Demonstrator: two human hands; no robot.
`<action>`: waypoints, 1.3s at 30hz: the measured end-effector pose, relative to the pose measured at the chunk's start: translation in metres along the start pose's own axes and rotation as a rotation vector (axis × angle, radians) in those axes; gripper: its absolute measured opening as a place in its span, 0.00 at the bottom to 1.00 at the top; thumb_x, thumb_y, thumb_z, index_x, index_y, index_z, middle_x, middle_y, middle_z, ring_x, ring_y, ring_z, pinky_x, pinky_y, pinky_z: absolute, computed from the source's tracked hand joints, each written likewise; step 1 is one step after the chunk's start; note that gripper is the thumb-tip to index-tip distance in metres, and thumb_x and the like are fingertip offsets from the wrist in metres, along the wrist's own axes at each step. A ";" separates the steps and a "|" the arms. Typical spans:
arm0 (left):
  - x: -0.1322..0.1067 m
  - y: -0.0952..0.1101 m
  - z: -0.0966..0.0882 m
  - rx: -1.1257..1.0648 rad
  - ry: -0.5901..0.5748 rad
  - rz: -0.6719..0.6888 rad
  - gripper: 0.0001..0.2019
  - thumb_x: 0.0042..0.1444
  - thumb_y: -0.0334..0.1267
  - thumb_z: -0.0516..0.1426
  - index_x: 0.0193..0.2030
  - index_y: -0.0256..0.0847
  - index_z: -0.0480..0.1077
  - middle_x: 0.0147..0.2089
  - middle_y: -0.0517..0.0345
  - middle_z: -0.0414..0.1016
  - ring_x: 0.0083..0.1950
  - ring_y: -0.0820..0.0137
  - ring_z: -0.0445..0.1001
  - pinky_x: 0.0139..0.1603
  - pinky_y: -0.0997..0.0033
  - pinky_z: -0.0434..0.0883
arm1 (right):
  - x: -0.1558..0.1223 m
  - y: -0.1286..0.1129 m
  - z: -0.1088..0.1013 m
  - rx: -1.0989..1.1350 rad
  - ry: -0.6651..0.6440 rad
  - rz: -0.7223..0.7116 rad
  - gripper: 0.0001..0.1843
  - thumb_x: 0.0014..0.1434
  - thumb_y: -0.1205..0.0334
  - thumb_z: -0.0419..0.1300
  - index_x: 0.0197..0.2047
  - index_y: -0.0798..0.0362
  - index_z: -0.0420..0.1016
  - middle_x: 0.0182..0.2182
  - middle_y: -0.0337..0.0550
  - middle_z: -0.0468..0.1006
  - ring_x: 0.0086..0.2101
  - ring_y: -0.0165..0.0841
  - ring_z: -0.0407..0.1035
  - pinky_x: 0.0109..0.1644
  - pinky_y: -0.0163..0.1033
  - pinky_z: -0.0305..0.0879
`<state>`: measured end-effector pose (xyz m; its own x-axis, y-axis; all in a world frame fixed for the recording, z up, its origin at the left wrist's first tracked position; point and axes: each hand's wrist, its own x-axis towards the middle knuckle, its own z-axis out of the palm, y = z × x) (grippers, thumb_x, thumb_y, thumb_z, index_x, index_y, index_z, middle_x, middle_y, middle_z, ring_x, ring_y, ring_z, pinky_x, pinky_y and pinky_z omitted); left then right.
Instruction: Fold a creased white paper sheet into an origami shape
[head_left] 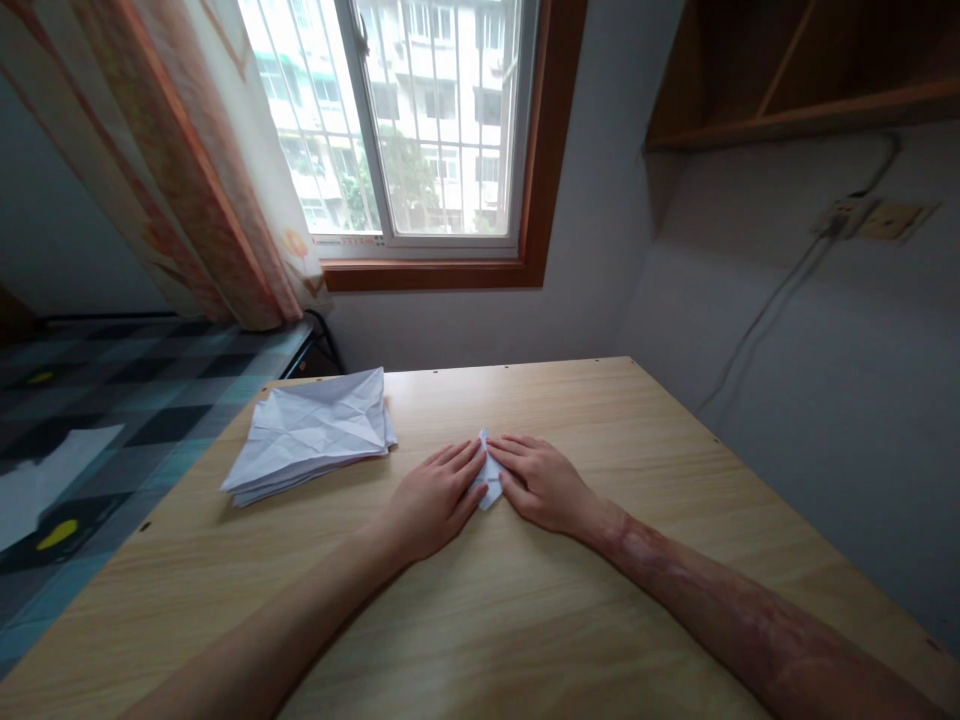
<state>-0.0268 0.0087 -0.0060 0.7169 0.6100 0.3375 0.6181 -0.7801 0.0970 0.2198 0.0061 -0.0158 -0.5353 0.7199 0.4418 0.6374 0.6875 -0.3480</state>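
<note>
The left hand (pixel 431 500) and right hand (pixel 544 485) lie flat, palms down, fingers straight, fingertips angled inward, nearly meeting

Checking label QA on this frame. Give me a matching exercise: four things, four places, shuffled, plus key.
Things
1. small folded paper
2. stack of creased sheets
3. curtain
4. wall socket

Places
A. on the right wall, below the shelf
B. hanging left of the window
C. on the table, touched by the fingertips of the left hand and right hand
D. on the table's far left part, apart from both hands

Pairs: 1-C, 2-D, 3-B, 4-A
</note>
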 end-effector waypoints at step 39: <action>0.002 0.005 -0.005 -0.029 0.154 -0.105 0.12 0.71 0.31 0.54 0.50 0.45 0.78 0.54 0.49 0.81 0.53 0.56 0.78 0.56 0.52 0.76 | -0.004 0.023 -0.015 -0.003 0.090 0.059 0.06 0.68 0.62 0.67 0.48 0.49 0.77 0.48 0.48 0.82 0.50 0.44 0.75 0.58 0.49 0.72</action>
<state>-0.0241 0.0049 -0.0001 0.5900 0.6612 0.4634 0.6755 -0.7186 0.1654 0.2451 0.0181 -0.0132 -0.4453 0.7475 0.4928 0.6681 0.6439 -0.3729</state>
